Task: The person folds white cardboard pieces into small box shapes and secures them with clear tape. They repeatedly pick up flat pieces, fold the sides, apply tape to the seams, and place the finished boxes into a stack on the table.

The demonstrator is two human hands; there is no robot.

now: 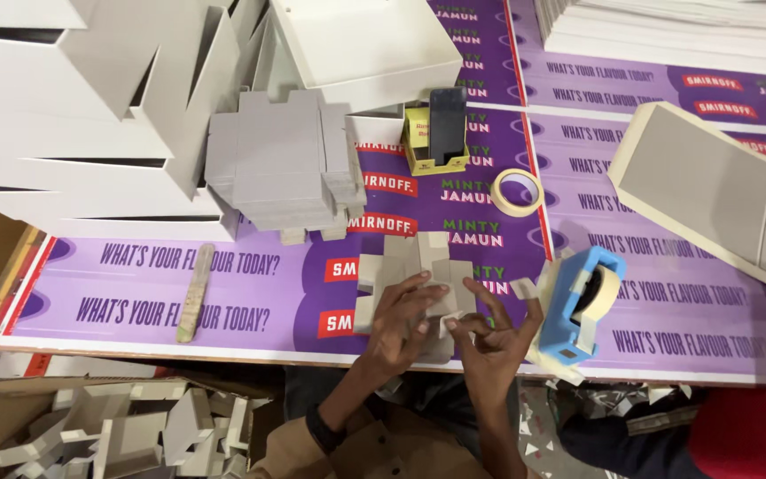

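— Hands, what do they do?
— My left hand (pixel 398 317) presses flat the grey cardboard blank (pixel 412 270) on the worktop (pixel 223 293); my right hand (pixel 489 333) pinches tape (pixel 525 288) beside the blue dispenser (pixel 578 306). I should hold the fold firmly.

Near the bottom middle of the picture, the left hand (pixel 401 321) presses flat on a grey card cut-out (pixel 411 266) that lies on the purple desk (pixel 223 302). The right hand (pixel 489 330) touches the card's right edge, with a small piece of tape (pixel 523 288) stuck on one finger. Just to the right stands a blue tape holder (pixel 576 306). A tape roll (pixel 517 192) lies higher up. A stack of grey cards (pixel 281 168) sits in the upper left, and a wooden stick (pixel 194 293) lies lower left.
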